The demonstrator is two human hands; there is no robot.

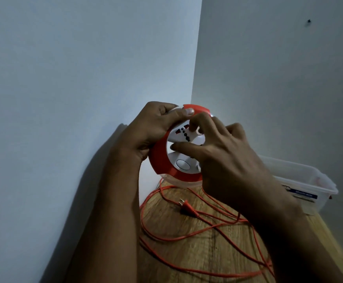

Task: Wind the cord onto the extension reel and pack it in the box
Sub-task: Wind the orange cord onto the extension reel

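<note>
A round red and white extension reel is held up above the wooden table, its socket face towards me. My left hand grips its upper left rim, thumb across the top. My right hand lies over the white face, fingers curled at the centre and thumb stretched across it. The orange cord hangs from the reel's underside and lies in loose loops on the table. Its orange plug rests among the loops. A clear plastic box stands at the right, partly behind my right hand.
The table sits in a corner between two pale walls, close on the left and behind. The box carries a blue label on its near side. The table's right edge runs diagonally below the box.
</note>
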